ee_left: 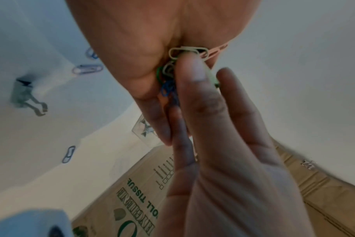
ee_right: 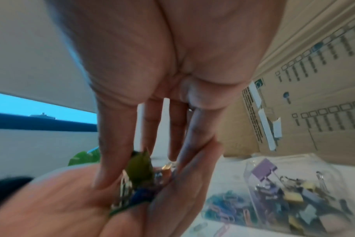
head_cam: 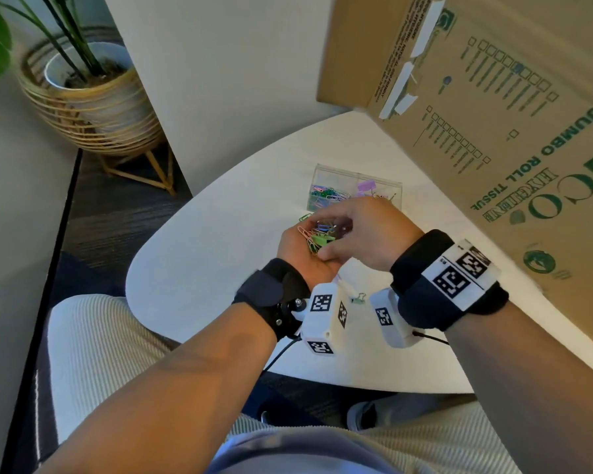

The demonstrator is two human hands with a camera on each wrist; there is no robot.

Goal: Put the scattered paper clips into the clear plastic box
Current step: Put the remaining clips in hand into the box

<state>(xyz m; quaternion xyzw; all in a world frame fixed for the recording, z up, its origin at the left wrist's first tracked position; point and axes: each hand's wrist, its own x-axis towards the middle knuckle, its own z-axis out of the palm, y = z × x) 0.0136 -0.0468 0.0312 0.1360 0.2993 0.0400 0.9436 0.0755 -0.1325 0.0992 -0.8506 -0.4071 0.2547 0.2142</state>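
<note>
**Gathering underway: a handful held, strays left on the bench**

Progress, as judged from these views: partly done. A heap of coloured paper clips [head_cam: 327, 195] is already seen in the left compartment of the clear plastic box [head_cam: 356, 186], which sits at the far side of the white bench [head_cam: 202, 268], open at the top; binder clips [ee_right: 294, 197] are seen in its right compartment. A second batch, the held clips [head_cam: 317, 236], has been collected but not yet tipped in. Loose clips [ee_left: 87, 69] are still lying on the bench, and a green binder clip [head_cam: 359, 297] is lying near the wrists. So a transfer to the box plus at least one more pickup pass is judged to remain.

Pose: the left hand [head_cam: 302, 254] is held palm-up, just near of the box, cupped as a tray with the batch resting in it; its grip is loose, fingers nearly straight. The right hand [head_cam: 367, 230] is laid over it from the right, palm down, fingers [ee_right: 113, 144] reaching down into the pile. A green clip [ee_right: 141, 166] is seen between its thumb and fingers; whether it is actually pinched cannot be told from the blurred wrist view.

A cardboard carton [head_cam: 493, 114] stands at the right.
</note>
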